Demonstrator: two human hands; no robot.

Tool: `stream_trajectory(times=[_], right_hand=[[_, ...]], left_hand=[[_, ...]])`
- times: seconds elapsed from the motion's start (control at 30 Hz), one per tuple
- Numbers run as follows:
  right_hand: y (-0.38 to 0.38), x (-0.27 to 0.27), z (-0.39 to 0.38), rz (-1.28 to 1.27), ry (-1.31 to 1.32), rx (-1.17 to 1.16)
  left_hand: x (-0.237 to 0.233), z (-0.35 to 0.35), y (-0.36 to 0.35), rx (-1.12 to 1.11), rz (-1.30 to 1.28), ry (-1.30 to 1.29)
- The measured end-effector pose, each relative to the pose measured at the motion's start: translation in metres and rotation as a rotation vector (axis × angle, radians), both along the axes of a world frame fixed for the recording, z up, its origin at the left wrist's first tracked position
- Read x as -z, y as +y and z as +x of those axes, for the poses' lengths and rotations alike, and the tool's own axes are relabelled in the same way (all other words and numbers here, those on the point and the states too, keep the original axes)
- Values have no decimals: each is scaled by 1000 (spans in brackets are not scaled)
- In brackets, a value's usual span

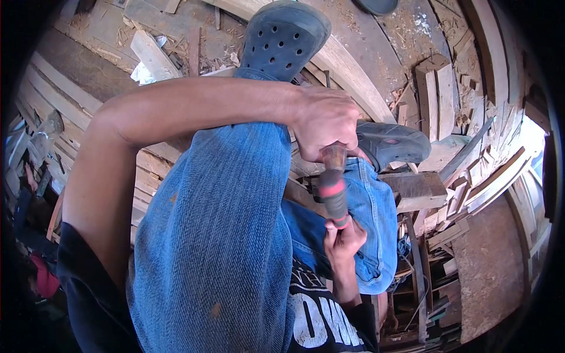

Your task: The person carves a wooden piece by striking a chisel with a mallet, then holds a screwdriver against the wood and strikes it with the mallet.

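My left hand (326,120) reaches across over my raised knee, its fingers closed in a fist. Out of the fist sticks the brown wooden handle (335,156) of a tool whose far end is hidden below the hand. My right hand (345,238) is wrapped round the lower end of a tool with a grey grip and red bands (334,200), smeared by motion. The dark upper end of this banded tool overlaps the end of the wooden handle. Both hands are between my legs in blue jeans (218,223), over a wooden piece partly hidden beneath.
Dark clogs (282,44) are on my feet amid wood chips and planks. A long pale board (359,82) runs past the left hand. Short wooden blocks (435,94) stand at the right, with stacked offcuts and a brown panel (491,265) beyond. More planks (65,88) lie at the left.
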State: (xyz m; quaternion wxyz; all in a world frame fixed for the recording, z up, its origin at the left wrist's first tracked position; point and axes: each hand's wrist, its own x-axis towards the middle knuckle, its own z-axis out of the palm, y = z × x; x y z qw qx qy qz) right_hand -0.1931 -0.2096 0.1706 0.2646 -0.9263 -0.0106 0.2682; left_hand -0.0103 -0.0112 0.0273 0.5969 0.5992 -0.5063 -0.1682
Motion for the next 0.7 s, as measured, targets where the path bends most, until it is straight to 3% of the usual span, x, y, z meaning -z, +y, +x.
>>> stream_trajectory(times=[0.1, 0.17, 0.27, 0.3, 0.4, 0.47, 0.53, 0.6, 0.7], right_hand=[[-2, -7, 4, 30, -91, -100], [1, -11, 0, 173, -225, 49], [5, 8, 5, 15, -44, 41], [3, 0, 7, -73, -97, -80], [4, -7, 10, 175, -204, -16], [5, 1, 0, -29, -35, -24], [3, 3, 7, -44, -60, -80], [2, -5, 10, 134, -246, -118], [7, 1, 4, 8, -170, -76]], left_hand=[[-1, 1, 2, 4, 29, 37], [1, -1, 2, 14, 28, 61], [3, -4, 2, 13, -45, 55], [6, -3, 1, -9, -106, 32], [8, -4, 1, -25, -118, 87], [8, -5, 0, -37, -124, 74], [8, -5, 0, -48, -124, 21], [10, -3, 1, -42, -115, 43], [9, -5, 2, -25, -118, 41]])
